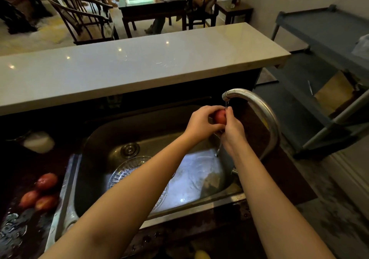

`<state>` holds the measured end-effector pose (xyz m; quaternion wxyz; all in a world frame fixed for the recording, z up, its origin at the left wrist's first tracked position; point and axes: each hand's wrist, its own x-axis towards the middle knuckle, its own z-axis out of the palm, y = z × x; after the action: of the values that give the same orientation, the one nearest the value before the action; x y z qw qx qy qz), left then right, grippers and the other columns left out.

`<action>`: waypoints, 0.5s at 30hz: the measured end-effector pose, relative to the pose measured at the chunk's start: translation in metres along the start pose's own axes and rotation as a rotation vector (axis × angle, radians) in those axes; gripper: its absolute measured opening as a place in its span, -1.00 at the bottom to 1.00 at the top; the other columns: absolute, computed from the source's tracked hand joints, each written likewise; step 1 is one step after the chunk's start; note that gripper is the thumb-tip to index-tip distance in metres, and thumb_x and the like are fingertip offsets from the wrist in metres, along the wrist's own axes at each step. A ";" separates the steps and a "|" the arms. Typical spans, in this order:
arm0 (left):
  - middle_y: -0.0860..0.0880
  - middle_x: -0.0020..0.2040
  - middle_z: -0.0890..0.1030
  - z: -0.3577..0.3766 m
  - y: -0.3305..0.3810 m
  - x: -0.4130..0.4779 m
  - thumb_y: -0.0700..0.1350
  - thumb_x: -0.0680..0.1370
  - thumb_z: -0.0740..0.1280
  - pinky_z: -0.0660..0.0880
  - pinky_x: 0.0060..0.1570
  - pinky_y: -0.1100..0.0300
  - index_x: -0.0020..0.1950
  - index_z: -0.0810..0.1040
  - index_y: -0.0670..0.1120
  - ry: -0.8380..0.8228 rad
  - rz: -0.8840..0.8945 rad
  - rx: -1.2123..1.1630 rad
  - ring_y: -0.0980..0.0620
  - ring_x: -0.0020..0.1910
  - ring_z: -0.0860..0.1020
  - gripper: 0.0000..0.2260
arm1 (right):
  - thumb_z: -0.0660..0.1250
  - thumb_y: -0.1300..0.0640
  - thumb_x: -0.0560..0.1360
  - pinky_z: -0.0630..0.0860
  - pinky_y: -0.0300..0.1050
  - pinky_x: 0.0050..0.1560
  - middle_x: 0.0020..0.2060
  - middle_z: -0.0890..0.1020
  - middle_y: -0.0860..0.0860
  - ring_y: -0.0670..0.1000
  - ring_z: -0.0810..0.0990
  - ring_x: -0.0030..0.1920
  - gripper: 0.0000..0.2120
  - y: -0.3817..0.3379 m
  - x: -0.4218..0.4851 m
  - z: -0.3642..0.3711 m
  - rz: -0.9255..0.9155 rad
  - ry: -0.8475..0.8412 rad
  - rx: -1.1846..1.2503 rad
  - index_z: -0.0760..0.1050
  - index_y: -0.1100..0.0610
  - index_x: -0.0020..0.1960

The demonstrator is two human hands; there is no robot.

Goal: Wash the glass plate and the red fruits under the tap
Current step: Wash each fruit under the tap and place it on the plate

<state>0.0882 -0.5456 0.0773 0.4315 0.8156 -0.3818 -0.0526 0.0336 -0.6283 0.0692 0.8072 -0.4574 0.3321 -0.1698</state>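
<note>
A red fruit (220,117) is held under the curved metal tap (257,103), where a thin stream of water runs down. My left hand (201,122) grips it from the left and my right hand (232,131) closes on it from the right. The glass plate (127,169) lies flat on the bottom of the steel sink (95,139), partly hidden by my left forearm. Three more red fruits (40,193) rest wet on the dark counter left of the sink.
A white rounded object (39,142) sits on the dark counter at the far left. A pale raised countertop (139,63) runs behind the sink. A grey shelf rack (329,79) stands to the right. The sink drain (129,150) is near the plate. Something yellow (201,254) shows at the bottom edge.
</note>
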 end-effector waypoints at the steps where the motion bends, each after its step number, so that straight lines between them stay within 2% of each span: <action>1: -0.08 0.20 0.55 0.001 0.001 0.002 -0.19 0.40 0.45 0.43 0.13 0.23 0.28 0.48 -0.07 -0.009 0.009 0.023 0.00 0.18 0.50 -0.54 | 0.09 -0.02 0.61 0.54 -0.11 -0.12 -0.07 0.56 0.10 0.04 0.58 -0.07 -0.65 0.001 0.000 0.001 0.004 -0.001 0.094 0.40 0.16 0.27; 3: -0.09 0.21 0.55 0.004 0.004 0.006 -0.25 0.39 0.44 0.41 0.17 0.22 0.28 0.48 -0.09 -0.023 0.035 0.064 -0.01 0.21 0.49 -0.53 | 0.08 0.03 0.62 0.50 -0.15 -0.17 -0.10 0.56 0.08 0.00 0.57 -0.11 -0.66 0.002 -0.001 0.002 0.029 -0.005 0.313 0.40 0.19 0.28; 6: -0.06 0.22 0.55 0.009 0.006 0.007 -0.26 0.37 0.45 0.39 0.13 0.28 0.27 0.49 -0.07 -0.033 0.030 0.030 0.01 0.22 0.49 -0.52 | 0.11 0.01 0.61 0.52 -0.15 -0.05 -0.08 0.60 0.10 0.02 0.59 -0.07 -0.68 0.004 -0.007 -0.004 0.067 -0.054 0.466 0.47 0.21 0.16; 9: -0.05 0.21 0.54 0.008 0.007 0.006 -0.20 0.38 0.48 0.44 0.15 0.20 0.26 0.49 -0.02 -0.059 -0.162 -0.278 0.01 0.22 0.49 -0.53 | 0.17 -0.01 0.58 0.53 -0.14 0.02 -0.06 0.62 0.13 0.05 0.62 -0.04 -0.72 0.008 -0.012 -0.012 0.056 -0.075 0.548 0.51 0.19 0.03; 12: -0.11 0.18 0.55 0.005 0.008 0.007 -0.14 0.43 0.44 0.53 0.13 0.06 0.23 0.49 -0.05 -0.063 -0.325 -0.625 -0.07 0.18 0.54 -0.62 | 0.14 0.07 0.60 0.54 -0.18 -0.10 -0.22 0.69 0.07 -0.02 0.63 -0.16 -0.75 0.007 -0.015 -0.015 -0.015 -0.054 0.521 0.53 0.18 -0.02; 15: -0.18 0.20 0.54 0.007 0.008 0.009 -0.06 0.48 0.39 0.53 0.10 0.04 0.26 0.46 -0.12 -0.070 -0.394 -0.670 -0.10 0.16 0.55 -0.62 | 0.15 0.17 0.60 0.54 -0.13 -0.02 -0.17 0.68 0.08 0.02 0.63 -0.10 -0.80 0.011 -0.019 -0.017 -0.099 -0.010 0.387 0.54 0.18 0.02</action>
<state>0.0872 -0.5592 0.0810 0.6424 0.6848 -0.1941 -0.2841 0.0077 -0.6222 0.0612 0.8724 -0.3102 0.2662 -0.2679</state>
